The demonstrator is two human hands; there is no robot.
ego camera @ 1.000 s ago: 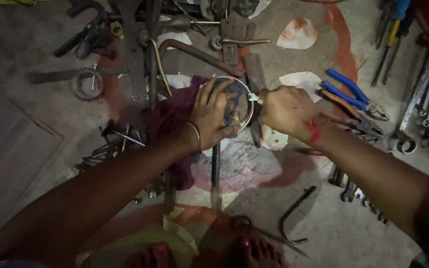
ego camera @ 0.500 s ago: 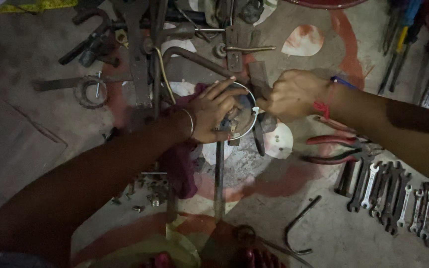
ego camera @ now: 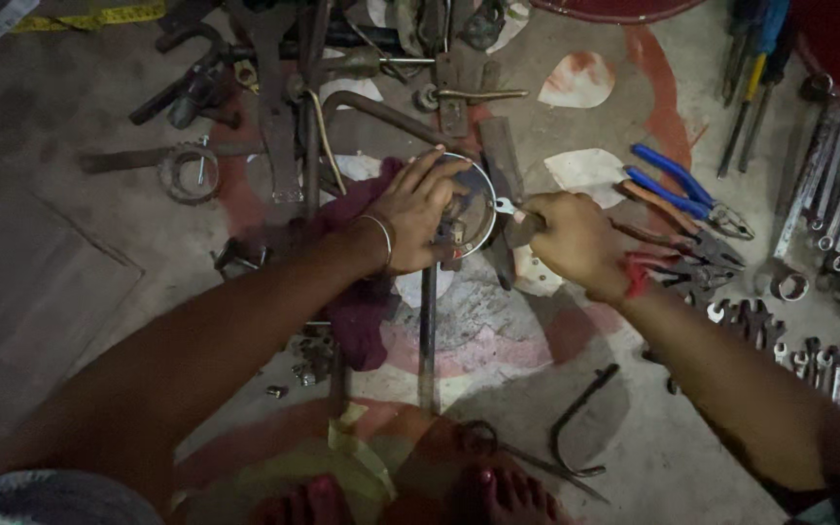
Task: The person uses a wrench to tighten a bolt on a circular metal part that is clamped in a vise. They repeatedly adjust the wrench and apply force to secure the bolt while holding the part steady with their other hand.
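Now the person's left hand (ego camera: 418,216) lies spread over a thin metal ring (ego camera: 483,194), fingers curled down on its rim and on the small dark part inside it, pinning both to the floor beside a dark red rag (ego camera: 362,301). The right hand (ego camera: 576,238) is closed tight around the handle of a slim tool (ego camera: 515,216), whose pale tip meets the ring's right edge. A second ago that hand sat hard against the ring; it has since drawn a little to the right, so the tip and a short stretch of shaft show between hand and ring. To me that reads as the tool being worked at the rim while the left hand steadies the piece. Blue-handled pliers (ego camera: 682,190) lie just beyond the right wrist, and a row of wrenches (ego camera: 828,194) sits well off to the right.
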